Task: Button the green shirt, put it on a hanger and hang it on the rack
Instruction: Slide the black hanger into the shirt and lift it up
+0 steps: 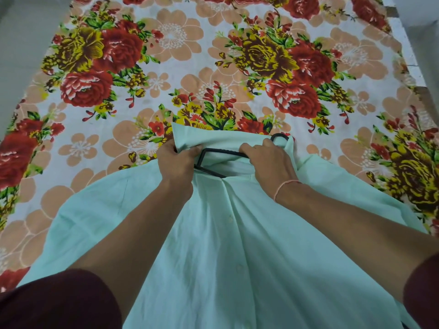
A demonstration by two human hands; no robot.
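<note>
The pale green shirt (213,245) lies front up on the bed, its placket buttoned, collar end pointing away from me. A black hanger (215,154) sits partly inside the neck opening; its hook pokes out beyond the collar at the right. My left hand (177,162) pinches the left side of the collar next to the hanger's corner. My right hand (268,162) grips the hanger's bar together with the right collar fabric. The rest of the hanger is hidden under cloth. No rack is in view.
The shirt rests on a bed covered by a flowered sheet (166,67) in red, yellow and peach. Grey floor (21,55) shows along the left side, and the bed's edge (413,67) runs along the right.
</note>
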